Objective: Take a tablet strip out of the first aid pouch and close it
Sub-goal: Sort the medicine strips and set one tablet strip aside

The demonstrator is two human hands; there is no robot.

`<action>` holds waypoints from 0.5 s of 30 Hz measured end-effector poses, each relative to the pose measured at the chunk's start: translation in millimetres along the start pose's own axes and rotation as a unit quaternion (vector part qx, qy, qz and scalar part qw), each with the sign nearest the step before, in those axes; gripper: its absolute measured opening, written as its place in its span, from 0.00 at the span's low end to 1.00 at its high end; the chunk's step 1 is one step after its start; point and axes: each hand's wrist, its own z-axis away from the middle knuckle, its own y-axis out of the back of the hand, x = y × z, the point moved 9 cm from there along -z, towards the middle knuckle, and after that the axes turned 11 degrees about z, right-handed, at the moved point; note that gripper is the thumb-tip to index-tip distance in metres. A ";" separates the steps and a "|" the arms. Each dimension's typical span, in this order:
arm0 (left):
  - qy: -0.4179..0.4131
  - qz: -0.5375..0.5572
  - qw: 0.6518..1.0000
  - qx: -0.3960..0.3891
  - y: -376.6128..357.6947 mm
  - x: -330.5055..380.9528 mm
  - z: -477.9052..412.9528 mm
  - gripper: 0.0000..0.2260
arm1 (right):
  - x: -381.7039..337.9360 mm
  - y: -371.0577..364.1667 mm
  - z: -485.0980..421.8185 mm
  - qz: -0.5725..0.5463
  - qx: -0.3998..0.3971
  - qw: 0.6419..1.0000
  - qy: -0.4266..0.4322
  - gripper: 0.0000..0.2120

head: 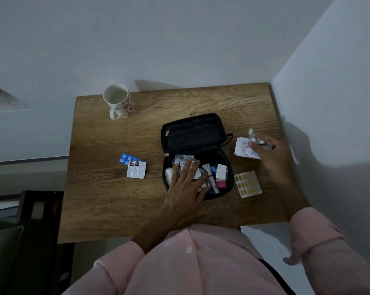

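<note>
The right hand pinches a silvery tablet strip just right of the open pouch, while the left hand lays straight fingers on its contents; zipping it shut seems next.

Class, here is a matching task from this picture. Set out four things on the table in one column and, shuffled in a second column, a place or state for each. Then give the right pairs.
Things
1. mug
2. blue tablet strip
3. yellow tablet strip
4. first aid pouch

Places and states
A. lies open in the middle of the table
B. right of the pouch, nearer the front edge
C. upright at the far left corner
D. left of the pouch, partly under a white strip

Pairs: 1-C, 2-D, 3-B, 4-A
</note>
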 end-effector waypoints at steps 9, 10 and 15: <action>0.032 0.119 0.990 0.068 10.6 -4.5 5.0 0.36 | -73.6 -62.3 54.9 -0.003 -0.094 0.977 0.190 0.13; 0.042 0.143 0.986 0.077 11.8 -6.8 6.1 0.39 | -74.6 -73.7 58.2 0.028 -0.074 0.971 0.226 0.13; 0.050 0.156 0.982 0.098 15.5 -7.4 7.3 0.41 | -73.3 -130.2 83.0 0.245 -0.078 0.905 0.339 0.12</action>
